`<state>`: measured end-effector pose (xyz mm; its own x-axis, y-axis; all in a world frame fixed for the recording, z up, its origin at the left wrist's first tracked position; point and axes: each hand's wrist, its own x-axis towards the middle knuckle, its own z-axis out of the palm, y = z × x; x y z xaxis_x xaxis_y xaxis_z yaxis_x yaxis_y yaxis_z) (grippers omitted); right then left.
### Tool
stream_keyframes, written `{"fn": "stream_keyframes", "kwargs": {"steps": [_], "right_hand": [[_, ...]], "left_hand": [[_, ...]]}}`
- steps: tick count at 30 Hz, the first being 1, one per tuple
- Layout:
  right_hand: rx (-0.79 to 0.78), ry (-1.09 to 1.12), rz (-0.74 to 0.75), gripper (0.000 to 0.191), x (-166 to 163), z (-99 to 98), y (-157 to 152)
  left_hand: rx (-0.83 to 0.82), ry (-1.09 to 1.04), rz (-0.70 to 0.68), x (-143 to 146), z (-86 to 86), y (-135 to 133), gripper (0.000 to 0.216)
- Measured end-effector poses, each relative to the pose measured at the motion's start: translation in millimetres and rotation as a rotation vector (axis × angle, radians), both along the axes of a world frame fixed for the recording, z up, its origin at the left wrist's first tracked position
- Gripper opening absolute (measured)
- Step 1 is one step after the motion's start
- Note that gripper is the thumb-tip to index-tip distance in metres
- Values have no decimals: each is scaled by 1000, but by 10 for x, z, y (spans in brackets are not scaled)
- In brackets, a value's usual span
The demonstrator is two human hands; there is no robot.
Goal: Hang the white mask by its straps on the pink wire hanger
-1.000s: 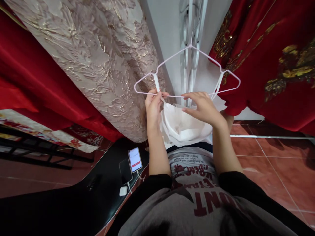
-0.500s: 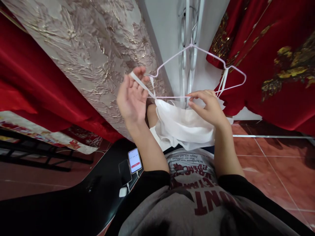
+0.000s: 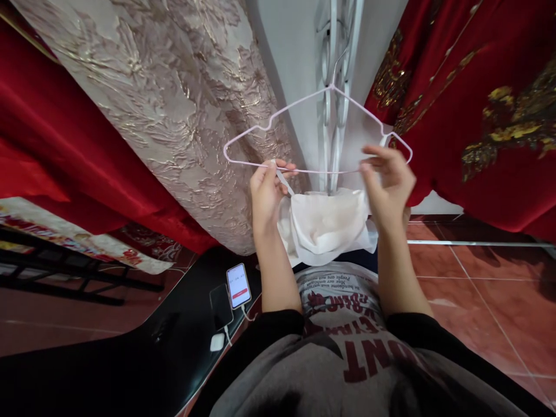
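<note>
A pale pink wire hanger [image 3: 260,126] hangs in front of me from a white rack [image 3: 336,35]. Below its bottom bar droops a small white garment [image 3: 328,223] with thin straps. My left hand [image 3: 266,194] is closed, pinching the garment's left strap just under the hanger's bar. My right hand [image 3: 388,185] is raised at the hanger's right end, fingers curled around the right strap there. Both forearms are bare below black sleeves.
A beige and gold embroidered gown [image 3: 174,98] hangs at left, with red cloth [image 3: 52,150] behind it. A red gown with gold embroidery [image 3: 486,98] hangs at right. A phone [image 3: 238,285] with a charger cable lies on a black surface [image 3: 143,353]. The floor has red tiles [image 3: 482,295].
My left hand came down from the hanger's left shoulder to below the bar, holding the strap off the hanger. My right hand rose from the bar to the hanger's right end.
</note>
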<state>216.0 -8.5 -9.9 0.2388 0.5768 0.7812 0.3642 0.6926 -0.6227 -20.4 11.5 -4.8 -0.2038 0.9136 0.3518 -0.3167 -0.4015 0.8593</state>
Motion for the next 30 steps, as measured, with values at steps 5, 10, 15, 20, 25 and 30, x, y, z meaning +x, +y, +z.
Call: {"fn": "stream_keyframes", "kwargs": {"steps": [5, 10, 15, 20, 25, 30], "right_hand": [[-228, 173, -88, 16, 467, -145, 202], [-289, 95, 75, 13, 395, -45, 128], [-237, 80, 198, 17, 270, 111, 165], [-239, 87, 244, 56, 442, 159, 178], [-283, 49, 235, 48, 662, 203, 253], [7, 336, -67, 45, 856, 138, 495]], "left_hand": [[-2, -14, 57, 54, 4, 26, 29], [15, -5, 90, 41, -9, 49, 31], [-3, 0, 77, 12, -6, 56, 29], [-18, -7, 37, 14, -17, 45, 30], [-19, -9, 75, 4, -13, 40, 32], [-14, -2, 59, -21, -10, 42, 33]]}}
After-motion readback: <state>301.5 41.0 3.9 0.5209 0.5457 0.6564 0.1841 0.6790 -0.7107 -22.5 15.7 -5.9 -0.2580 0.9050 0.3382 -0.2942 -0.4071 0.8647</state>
